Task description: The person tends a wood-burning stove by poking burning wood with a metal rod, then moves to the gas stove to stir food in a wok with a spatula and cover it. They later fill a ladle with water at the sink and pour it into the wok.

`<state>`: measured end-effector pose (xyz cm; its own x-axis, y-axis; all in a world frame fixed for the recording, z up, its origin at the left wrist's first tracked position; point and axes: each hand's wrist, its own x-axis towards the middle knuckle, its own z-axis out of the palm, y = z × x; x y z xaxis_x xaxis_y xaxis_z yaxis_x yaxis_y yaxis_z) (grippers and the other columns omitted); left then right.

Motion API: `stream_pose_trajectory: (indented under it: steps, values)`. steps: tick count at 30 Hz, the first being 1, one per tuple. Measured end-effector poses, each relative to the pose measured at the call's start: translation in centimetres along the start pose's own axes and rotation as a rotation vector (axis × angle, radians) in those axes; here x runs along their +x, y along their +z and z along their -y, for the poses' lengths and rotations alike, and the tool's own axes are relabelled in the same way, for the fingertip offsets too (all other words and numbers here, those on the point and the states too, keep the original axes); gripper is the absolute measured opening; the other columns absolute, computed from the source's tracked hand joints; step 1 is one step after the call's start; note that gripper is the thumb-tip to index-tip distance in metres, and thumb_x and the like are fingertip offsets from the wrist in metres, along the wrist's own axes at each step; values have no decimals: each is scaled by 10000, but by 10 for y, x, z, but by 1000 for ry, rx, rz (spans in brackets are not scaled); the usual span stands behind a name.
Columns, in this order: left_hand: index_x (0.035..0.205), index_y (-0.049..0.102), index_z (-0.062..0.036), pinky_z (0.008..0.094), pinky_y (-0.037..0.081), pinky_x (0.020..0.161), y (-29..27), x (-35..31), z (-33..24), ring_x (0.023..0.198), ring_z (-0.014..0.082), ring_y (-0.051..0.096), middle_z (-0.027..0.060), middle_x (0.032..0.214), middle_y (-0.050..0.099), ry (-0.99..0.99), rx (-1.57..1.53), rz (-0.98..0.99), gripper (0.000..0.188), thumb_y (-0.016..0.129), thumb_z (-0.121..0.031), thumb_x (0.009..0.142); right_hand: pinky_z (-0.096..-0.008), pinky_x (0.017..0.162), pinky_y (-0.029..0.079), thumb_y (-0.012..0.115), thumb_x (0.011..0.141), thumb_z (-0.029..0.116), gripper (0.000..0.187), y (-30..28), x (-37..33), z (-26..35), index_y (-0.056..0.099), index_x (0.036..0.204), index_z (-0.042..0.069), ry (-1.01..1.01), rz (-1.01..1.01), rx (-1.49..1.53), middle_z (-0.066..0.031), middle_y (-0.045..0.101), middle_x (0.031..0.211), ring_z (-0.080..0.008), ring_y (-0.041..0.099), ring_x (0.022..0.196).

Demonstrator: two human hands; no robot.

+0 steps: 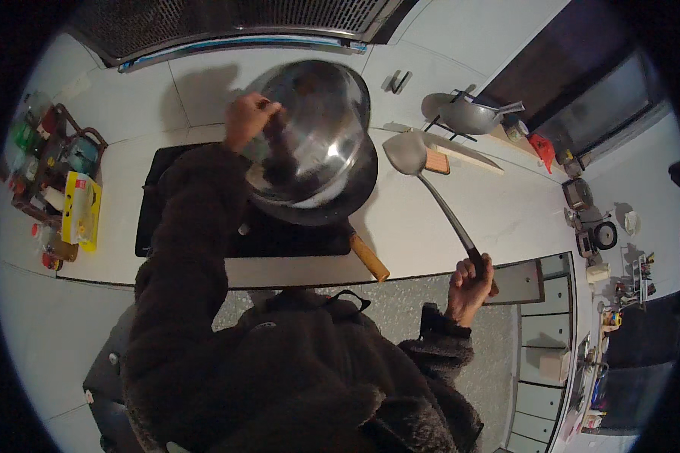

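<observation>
My left hand (251,119) is closed on the knob of a large shiny metal lid (321,124). The lid is tilted over a dark wok (355,198) and hides most of its inside. I cannot tell whether the lid touches the wok's rim. The wok stands on a black stove (279,240), its wooden handle (369,258) pointing toward me. My right hand (470,291) grips the dark handle of a metal wok spatula (406,153). The spatula's broad head is over the white counter, right of the wok.
A rack of bottles (60,158) stands at the left, with a yellow box (81,211) before it. Near the spatula lie a knife (472,156) and an orange grater-like thing (437,161). Farther right, a grey pan (472,117) sits on a black stand. A range hood (227,23) hangs above.
</observation>
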<state>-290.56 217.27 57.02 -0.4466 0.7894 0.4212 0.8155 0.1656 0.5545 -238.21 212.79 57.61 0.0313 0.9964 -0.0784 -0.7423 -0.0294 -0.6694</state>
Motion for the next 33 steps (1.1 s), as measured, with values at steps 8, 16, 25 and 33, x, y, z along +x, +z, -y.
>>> stream_pose_trajectory:
  steps: [8, 16, 25, 33]
  values:
    - [984, 632, -8, 248, 468, 658, -98, -98, 41, 705, 149, 599, 67, 792, 646, -299, -706, -351, 254, 614, -224, 851, -188, 385, 263, 551, 905, 313, 178, 45, 44, -7, 552, 925, 136, 95, 84, -397, 41, 393, 604, -44, 329, 487]
    - [803, 549, -44, 243, 393, 592, -126, -185, 84, 631, 119, 474, 19, 679, 510, -482, -1318, -560, 161, 504, -169, 894, -155, 355, 188, 557, 893, 387, 235, 123, 81, -20, 551, 900, 153, 152, 313, -773, 53, 449, 587, -10, 333, 429]
    - [1075, 556, -59, 239, 430, 718, -93, -256, 129, 836, 122, 547, 7, 949, 595, -346, -1287, -655, 280, 501, -272, 902, -173, 343, 163, 559, 869, 468, 323, 173, 88, -52, 553, 873, 145, 200, 403, -1047, 30, 481, 567, -8, 289, 374]
    - [1342, 369, -22, 402, 313, 1039, -79, -263, 154, 1200, 260, 433, 111, 1312, 457, -209, -1561, -491, 509, 438, -319, 934, -177, 342, 163, 552, 859, 515, 384, 175, 75, -50, 570, 895, 132, 202, 359, -1105, 32, 480, 563, -8, 294, 375]
